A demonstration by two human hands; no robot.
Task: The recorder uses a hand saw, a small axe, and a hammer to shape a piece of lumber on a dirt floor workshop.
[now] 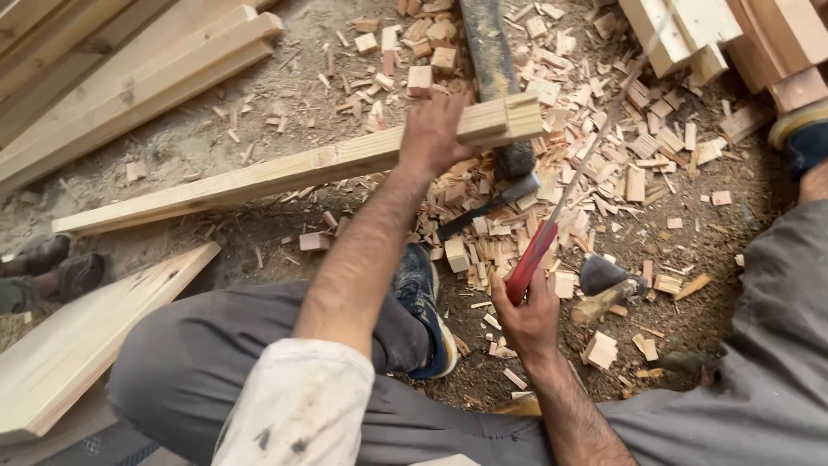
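Left hand grips beam; right hand grips saw.

Single head cam, looks steeply down from above person's lap, close in. Frame bottom: knees and forearms; top: ground w/ wood scraps. Left hand on beam mid-frame, right hand lower centre. No 2nd view to overlap.

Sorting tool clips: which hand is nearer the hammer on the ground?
Right. The right hand, holding the red-handled saw, sits just beside the hammer; the left hand grips the beam farther away.
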